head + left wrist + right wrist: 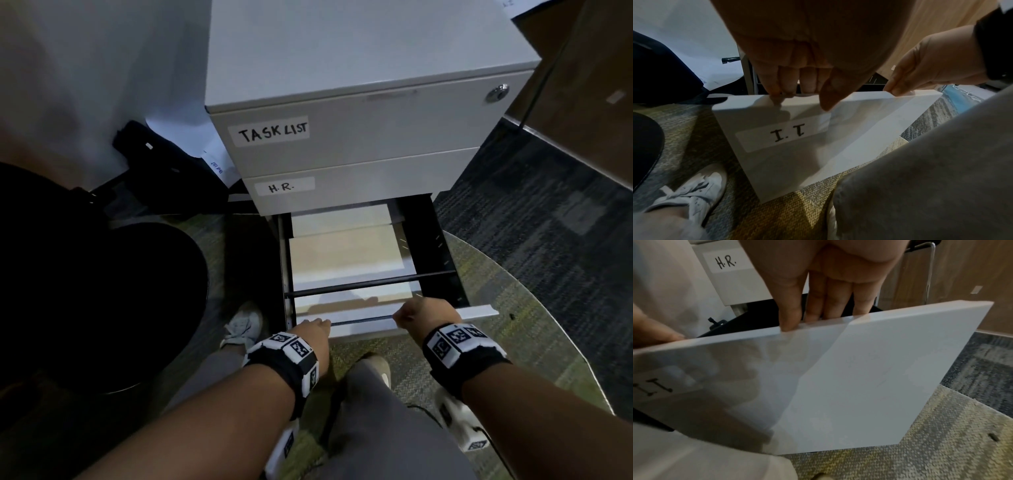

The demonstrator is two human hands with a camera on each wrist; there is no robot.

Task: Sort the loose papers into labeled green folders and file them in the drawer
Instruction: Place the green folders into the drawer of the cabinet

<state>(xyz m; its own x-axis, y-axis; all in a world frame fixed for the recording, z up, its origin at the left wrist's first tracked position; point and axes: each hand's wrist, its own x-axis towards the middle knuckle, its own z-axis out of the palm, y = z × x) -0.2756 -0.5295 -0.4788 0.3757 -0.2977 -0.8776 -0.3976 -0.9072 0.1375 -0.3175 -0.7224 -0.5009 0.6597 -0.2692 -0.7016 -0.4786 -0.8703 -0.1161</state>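
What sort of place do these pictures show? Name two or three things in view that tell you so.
Most likely an office. A white pedestal filing cabinet has drawers labelled TASK LIST and H.R.; its bottom drawer, labelled I.T, is open with papers inside. Patterned carpet tiles cover the floor.

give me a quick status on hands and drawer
Both hands, left and right, grip the I.T drawer front. Bottom drawer open, folders inside. Nothing blocking.

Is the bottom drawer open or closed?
Open. The I.T drawer is pulled out from the cabinet, showing folders inside. Both hands, left and right, grip its front edge.
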